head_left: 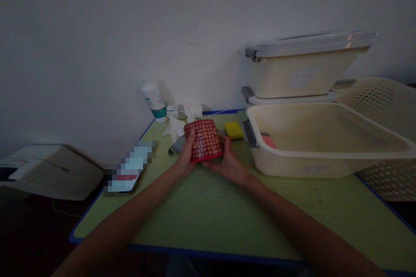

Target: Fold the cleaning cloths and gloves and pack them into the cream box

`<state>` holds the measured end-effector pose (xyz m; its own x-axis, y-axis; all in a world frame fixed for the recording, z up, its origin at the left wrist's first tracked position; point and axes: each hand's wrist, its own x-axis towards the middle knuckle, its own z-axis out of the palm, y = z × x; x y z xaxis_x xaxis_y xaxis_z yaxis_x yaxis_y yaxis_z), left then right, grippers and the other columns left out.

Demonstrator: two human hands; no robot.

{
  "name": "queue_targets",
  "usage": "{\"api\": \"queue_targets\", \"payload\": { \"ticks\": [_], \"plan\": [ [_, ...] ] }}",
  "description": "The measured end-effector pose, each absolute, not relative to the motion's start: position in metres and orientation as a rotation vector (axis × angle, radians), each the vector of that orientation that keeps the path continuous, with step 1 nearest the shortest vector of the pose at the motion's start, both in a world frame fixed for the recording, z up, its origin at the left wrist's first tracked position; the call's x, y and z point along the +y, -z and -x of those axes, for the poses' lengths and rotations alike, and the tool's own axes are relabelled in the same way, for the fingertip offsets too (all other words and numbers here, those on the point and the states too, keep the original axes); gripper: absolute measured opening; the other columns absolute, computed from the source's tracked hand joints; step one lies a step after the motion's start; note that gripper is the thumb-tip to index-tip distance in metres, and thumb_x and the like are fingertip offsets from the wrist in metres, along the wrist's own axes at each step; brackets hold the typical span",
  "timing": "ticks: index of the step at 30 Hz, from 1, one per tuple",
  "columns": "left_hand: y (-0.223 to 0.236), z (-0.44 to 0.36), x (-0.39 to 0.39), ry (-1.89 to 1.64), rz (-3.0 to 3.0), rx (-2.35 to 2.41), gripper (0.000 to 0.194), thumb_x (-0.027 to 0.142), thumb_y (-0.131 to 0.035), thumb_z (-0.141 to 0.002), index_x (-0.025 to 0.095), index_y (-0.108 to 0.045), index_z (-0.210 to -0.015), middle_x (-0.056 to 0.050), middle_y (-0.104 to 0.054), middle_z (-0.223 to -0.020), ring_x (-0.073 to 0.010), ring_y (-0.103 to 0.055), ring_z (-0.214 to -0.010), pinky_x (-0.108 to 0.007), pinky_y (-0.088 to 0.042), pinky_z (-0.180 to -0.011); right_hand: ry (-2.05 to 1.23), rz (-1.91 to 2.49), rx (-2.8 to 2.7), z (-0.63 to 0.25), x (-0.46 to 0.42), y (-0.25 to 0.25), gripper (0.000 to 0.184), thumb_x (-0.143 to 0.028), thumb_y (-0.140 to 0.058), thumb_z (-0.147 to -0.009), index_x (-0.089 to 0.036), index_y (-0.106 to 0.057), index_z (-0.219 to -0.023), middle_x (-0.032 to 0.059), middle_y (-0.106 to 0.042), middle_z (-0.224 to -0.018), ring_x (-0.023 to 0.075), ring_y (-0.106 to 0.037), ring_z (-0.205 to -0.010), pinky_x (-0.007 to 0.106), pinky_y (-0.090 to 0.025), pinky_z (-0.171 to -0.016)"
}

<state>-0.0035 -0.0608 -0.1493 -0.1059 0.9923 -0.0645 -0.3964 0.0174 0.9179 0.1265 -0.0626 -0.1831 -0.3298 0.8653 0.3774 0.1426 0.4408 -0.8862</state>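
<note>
Between my two hands is a red cylindrical container (205,139) covered in rows of small pale characters, tilted a little above the table. My left hand (186,154) grips its left side, thumb lying along the front. On the other side my right hand (228,162) holds the right edge and the bottom, with the fingers partly hidden behind it. Behind the container lies a grey patterned cloth (177,145), mostly covered from view. A yellow sponge (234,130) rests just past my right hand.
A cream bin (302,164) with a reddish item inside stands at right, before stacked lidded boxes (292,73) and a perforated basket (377,95). Crumpled tissues (175,127), a small clear bottle (176,111) and a white bottle (155,101) sit at the back. A blurred-out phone-like slab (131,166) lies left.
</note>
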Motion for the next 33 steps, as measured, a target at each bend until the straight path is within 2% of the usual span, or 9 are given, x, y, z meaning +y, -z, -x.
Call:
{"api": "queue_targets", "payload": {
  "ticks": [4,7,13,18,20,23,25,29,33],
  "plan": [
    [0.158,0.004,-0.064,-1.326,-0.708,0.995,0.049,0.064,-0.056,-0.072,0.019,-0.060,-0.091,-0.010,-0.070,-0.091,-0.0273,-0.065,-0.095,-0.043,-0.055,-0.081,-0.981,0.763,-1.773,-0.128,-0.064,0.178,0.099,-0.025,-0.078,-0.059,-0.020,-0.012,-0.132,0.0191,-0.036,-0.136,0.0253,-0.043,-0.125,0.043,-0.034,-0.106],
    [0.168,0.009,-0.062,-1.277,-0.730,0.992,0.053,0.068,-0.057,-0.070,0.019,-0.061,-0.090,-0.010,-0.070,-0.092,-0.0276,-0.064,-0.099,-0.043,-0.053,-0.083,-0.987,0.714,-1.781,-0.130,-0.067,0.174,0.107,-0.025,-0.079,-0.057,-0.023,-0.008,-0.136,0.0174,-0.028,-0.142,0.0257,-0.034,-0.132,0.044,-0.027,-0.110],
    [0.183,0.016,-0.060,-1.244,-0.859,0.933,0.061,0.075,-0.053,-0.067,0.020,-0.062,-0.092,-0.013,-0.067,-0.097,-0.0309,-0.059,-0.107,-0.047,-0.051,-0.084,-0.954,0.652,-1.782,-0.135,-0.074,0.170,0.108,-0.034,-0.077,-0.061,-0.031,-0.003,-0.141,0.0115,-0.021,-0.148,0.0261,-0.030,-0.134,0.045,-0.028,-0.109],
    [0.180,0.013,-0.060,-1.316,-0.828,0.875,0.045,0.057,-0.072,-0.062,0.022,-0.060,-0.087,-0.005,-0.067,-0.095,-0.0246,-0.061,-0.101,-0.039,-0.051,-0.085,-0.820,0.669,-1.742,-0.136,-0.073,0.172,0.103,-0.036,-0.076,-0.064,-0.028,-0.009,-0.142,0.0112,-0.025,-0.146,0.0262,-0.032,-0.133,0.043,-0.028,-0.110],
    [0.175,0.012,-0.060,-1.307,-0.788,0.842,0.041,0.051,-0.073,-0.064,0.022,-0.059,-0.089,-0.004,-0.066,-0.097,-0.0227,-0.060,-0.101,-0.037,-0.050,-0.087,-0.783,0.708,-1.738,-0.136,-0.071,0.173,0.103,-0.038,-0.077,-0.064,-0.025,-0.012,-0.142,0.0135,-0.025,-0.146,0.0279,-0.031,-0.133,0.046,-0.028,-0.110],
    [0.169,0.011,-0.061,-1.191,-0.708,0.797,0.049,0.056,-0.071,-0.064,0.020,-0.059,-0.094,-0.006,-0.066,-0.101,-0.0242,-0.058,-0.107,-0.038,-0.047,-0.091,-0.714,0.690,-1.811,-0.136,-0.069,0.174,0.097,-0.036,-0.076,-0.066,-0.024,-0.017,-0.142,0.0144,-0.021,-0.148,0.0289,-0.026,-0.136,0.048,-0.025,-0.110],
    [0.167,0.012,-0.063,-1.138,-0.691,0.755,0.059,0.056,-0.077,-0.054,0.018,-0.059,-0.095,-0.007,-0.066,-0.098,-0.0263,-0.057,-0.108,-0.038,-0.046,-0.091,-0.621,0.640,-1.877,-0.135,-0.067,0.175,0.091,-0.032,-0.074,-0.068,-0.026,-0.020,-0.141,0.0132,-0.019,-0.149,0.0278,-0.020,-0.138,0.049,-0.022,-0.111],
    [0.165,0.014,-0.067,-1.124,-0.767,0.726,0.068,0.035,-0.088,-0.035,0.015,-0.059,-0.094,-0.006,-0.067,-0.087,-0.0265,-0.062,-0.095,-0.039,-0.048,-0.086,-0.545,0.602,-1.931,-0.133,-0.066,0.177,0.090,-0.030,-0.073,-0.071,-0.030,-0.018,-0.143,0.0117,-0.014,-0.151,0.0264,-0.016,-0.140,0.050,-0.021,-0.112],
    [0.161,0.013,-0.068,-1.195,-0.768,0.768,0.063,0.028,-0.085,-0.038,0.014,-0.057,-0.092,-0.005,-0.066,-0.081,-0.0232,-0.064,-0.084,-0.038,-0.050,-0.080,-0.616,0.631,-1.928,-0.132,-0.067,0.178,0.091,-0.027,-0.070,-0.073,-0.030,-0.014,-0.145,0.0102,-0.013,-0.153,0.0250,-0.014,-0.140,0.048,-0.019,-0.113]
  ]
}}
